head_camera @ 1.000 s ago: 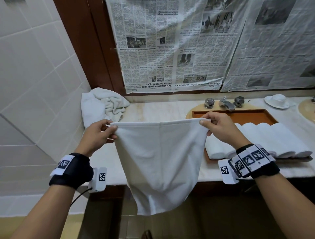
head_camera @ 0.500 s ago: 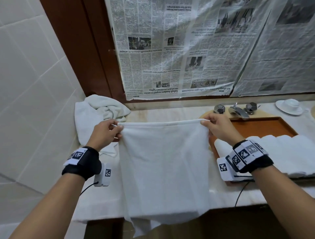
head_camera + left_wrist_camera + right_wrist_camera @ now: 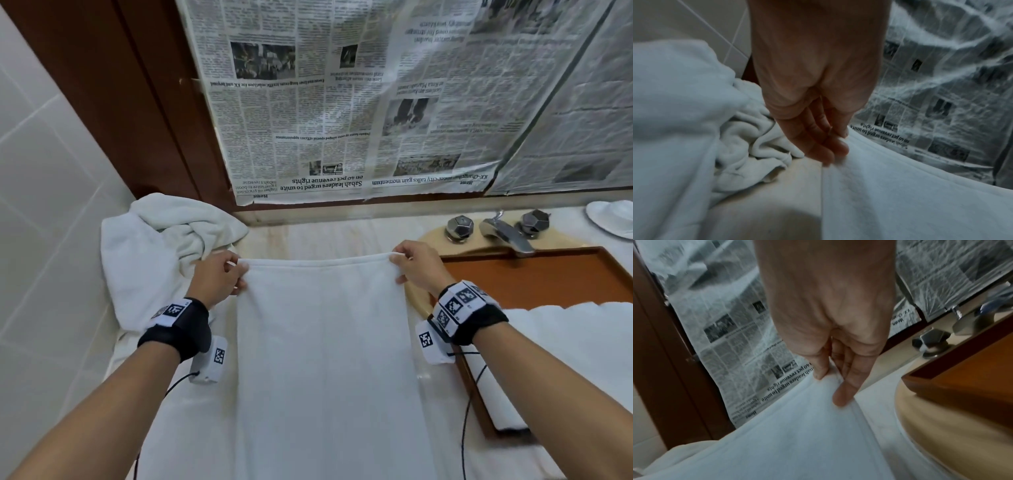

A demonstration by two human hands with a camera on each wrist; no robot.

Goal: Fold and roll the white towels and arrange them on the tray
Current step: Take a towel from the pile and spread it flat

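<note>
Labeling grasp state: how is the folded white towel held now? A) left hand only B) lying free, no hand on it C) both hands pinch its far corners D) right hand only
C: the left hand and the right hand each pinch a far corner of the folded white towel on the pale marble counter.

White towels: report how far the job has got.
Done: several rolled towels lie on the wooden tray. In hand: left hand and right hand pinch the far corners of a folded towel stretched over the counter. Left: rolling it, then the crumpled towel pile.
</note>
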